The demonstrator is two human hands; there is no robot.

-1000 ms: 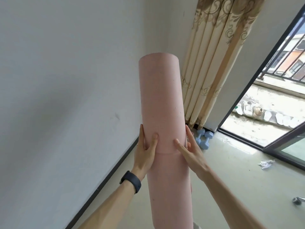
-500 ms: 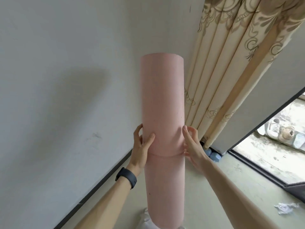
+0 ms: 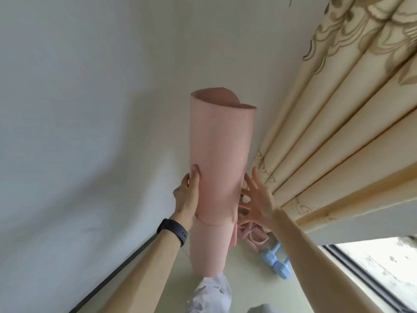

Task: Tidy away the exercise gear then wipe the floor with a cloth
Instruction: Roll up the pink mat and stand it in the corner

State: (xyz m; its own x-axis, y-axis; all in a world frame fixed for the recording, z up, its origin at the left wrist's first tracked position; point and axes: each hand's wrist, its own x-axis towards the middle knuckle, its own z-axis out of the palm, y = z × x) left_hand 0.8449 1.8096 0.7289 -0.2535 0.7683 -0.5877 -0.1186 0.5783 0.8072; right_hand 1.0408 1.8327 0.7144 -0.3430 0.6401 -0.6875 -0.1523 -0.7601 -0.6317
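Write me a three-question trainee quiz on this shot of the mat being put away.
1. True or false: the rolled mat lies on its side.
2. Which wrist wears the black band? A left, B right.
3. Fill in: the blue dumbbells lie on the floor to the ___ of the mat's base.
Key: 1 false, it stands upright; 2 A; 3 right.

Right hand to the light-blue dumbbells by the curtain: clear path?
Probably yes: the right hand is open and empty beside the rolled pink mat, and the light-blue dumbbells lie uncovered on the floor below it.
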